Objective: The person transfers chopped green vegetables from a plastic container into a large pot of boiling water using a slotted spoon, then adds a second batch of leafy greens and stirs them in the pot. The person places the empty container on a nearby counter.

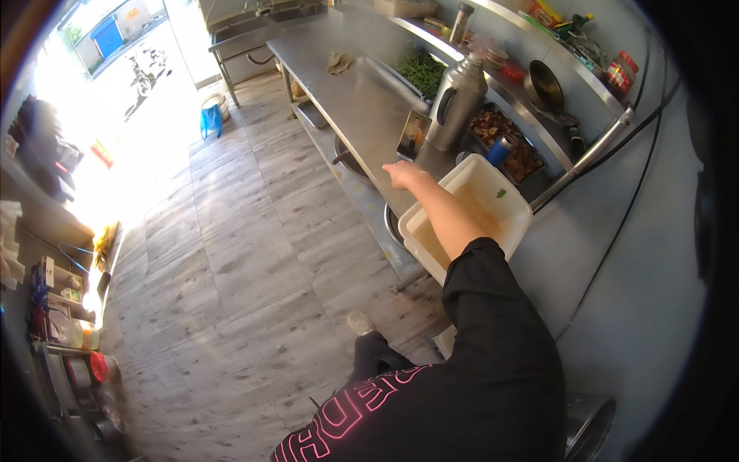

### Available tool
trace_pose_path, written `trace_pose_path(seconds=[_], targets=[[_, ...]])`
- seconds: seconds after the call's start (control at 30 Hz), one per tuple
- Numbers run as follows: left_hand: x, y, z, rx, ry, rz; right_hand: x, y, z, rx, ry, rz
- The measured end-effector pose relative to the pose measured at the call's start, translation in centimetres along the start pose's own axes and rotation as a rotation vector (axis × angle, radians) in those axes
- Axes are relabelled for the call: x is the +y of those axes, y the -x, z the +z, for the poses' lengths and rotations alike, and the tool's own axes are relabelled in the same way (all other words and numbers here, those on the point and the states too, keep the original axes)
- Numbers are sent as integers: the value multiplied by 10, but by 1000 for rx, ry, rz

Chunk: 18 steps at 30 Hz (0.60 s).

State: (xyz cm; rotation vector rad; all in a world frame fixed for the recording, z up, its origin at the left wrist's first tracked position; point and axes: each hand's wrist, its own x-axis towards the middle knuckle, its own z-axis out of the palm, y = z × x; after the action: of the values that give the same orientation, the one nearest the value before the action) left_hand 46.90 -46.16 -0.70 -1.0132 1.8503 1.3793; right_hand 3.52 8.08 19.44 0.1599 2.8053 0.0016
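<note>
My right hand (404, 175) reaches over the edge of the steel table (369, 138), index finger stretched out and the other fingers curled, with nothing seen in it. Close beyond it, a smartphone (414, 136) leans upright with its screen lit. Behind the phone stands a steel thermos flask (458, 101) with a black handle. Beneath my forearm is a white plastic tub (522, 215) at the table's near end, with a brownish bottom and a green leaf bit (501, 193) on its inner wall. My left hand is out of view.
Trays of green vegetables (418, 72) and brown chopped food (496, 136) line the back, near a blue canister (501, 151). Wall shelves (554, 136) carry a frying pan (544, 86) and jars. A cloth (340, 62) lies farther along. Pots (349, 161) sit below; a sink (236, 34) stands beyond.
</note>
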Motion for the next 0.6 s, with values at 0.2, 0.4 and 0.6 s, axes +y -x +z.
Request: trace_pose_path(seconds=[0.2, 0.4, 0.6], targets=[[120, 35, -1, 73, -40, 2, 59, -62, 25, -204, 283, 176], [122, -28, -25, 56, 86, -7, 115, -83, 22, -152, 329, 184], [131, -10, -25, 64, -2, -102, 104, -52, -37, 190, 155, 344]])
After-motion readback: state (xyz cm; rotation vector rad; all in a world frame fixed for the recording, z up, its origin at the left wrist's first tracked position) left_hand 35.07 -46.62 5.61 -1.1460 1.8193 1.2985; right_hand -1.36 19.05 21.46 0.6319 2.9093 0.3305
